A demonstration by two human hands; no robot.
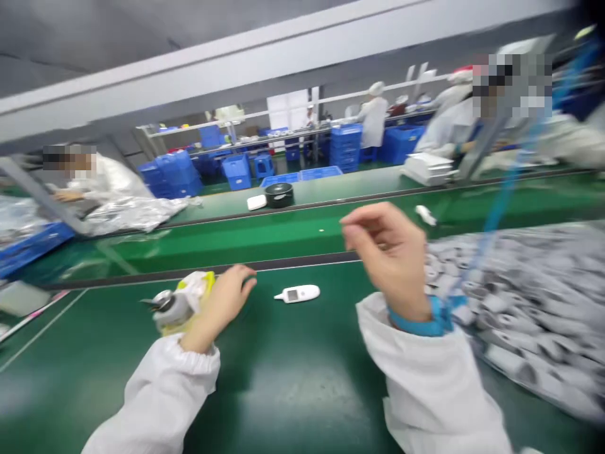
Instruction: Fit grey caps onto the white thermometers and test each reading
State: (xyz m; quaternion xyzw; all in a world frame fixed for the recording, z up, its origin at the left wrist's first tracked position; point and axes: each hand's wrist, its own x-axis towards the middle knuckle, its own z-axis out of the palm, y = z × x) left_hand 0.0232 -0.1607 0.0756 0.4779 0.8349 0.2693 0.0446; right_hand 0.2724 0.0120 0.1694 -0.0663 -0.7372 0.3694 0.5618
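Observation:
A white ear thermometer with a small grey screen lies on the green work surface, between my hands and touched by neither. My left hand hovers to its left, thumb and fingers apart, with nothing visible in it. Beside that hand sits a spray bottle or dispenser with a metal top, next to a crumpled white and yellow cloth or bag. Raised on the right, my right hand has thumb and fingertips pinched together; anything between them is too small or hidden. A blue wrist strap circles my right wrist.
Many white-grey tubular parts are heaped in clear plastic at right. Beyond runs a green conveyor belt with a white object on it. A black round container stands on the far ledge. A blue cord hangs at right. Several co-workers sit or stand beyond.

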